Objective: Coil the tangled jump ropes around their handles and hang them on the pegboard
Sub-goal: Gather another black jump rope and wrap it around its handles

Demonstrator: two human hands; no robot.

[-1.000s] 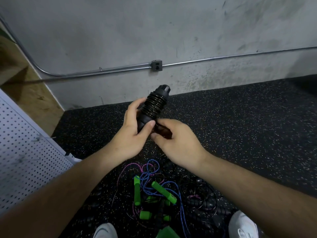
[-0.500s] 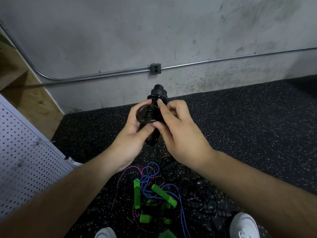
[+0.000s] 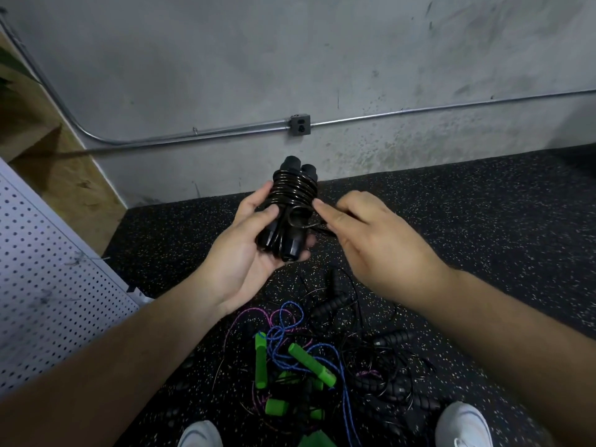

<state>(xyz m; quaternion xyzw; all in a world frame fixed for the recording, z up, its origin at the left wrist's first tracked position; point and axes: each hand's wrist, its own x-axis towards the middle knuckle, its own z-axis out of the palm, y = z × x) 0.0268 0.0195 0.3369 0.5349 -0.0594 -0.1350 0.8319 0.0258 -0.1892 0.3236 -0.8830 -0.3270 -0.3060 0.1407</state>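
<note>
A black jump rope (image 3: 292, 201) has its thin cord coiled round its two black handles, held side by side. My left hand (image 3: 248, 246) grips the handles from below and the left, thumb pressed on the coils. My right hand (image 3: 367, 240) pinches the loose end of the black cord just right of the bundle, where a small loop hangs free. A white pegboard (image 3: 54, 285) leans at the left edge. On the floor below lies a tangled pile of jump ropes (image 3: 309, 359) with green handles, black handles and blue, pink and black cords.
A grey concrete wall with a metal conduit (image 3: 200, 137) and an outlet box (image 3: 300, 124) stands behind. Black speckled rubber flooring (image 3: 467, 221) stretches to the right. My two white shoes (image 3: 464, 424) flank the rope pile at the bottom edge. A wooden floor strip shows at the upper left.
The bundle has turned in my left hand so both handle ends face me. My right hand has come off the coils and moved right, pulling the cord's loose end.
</note>
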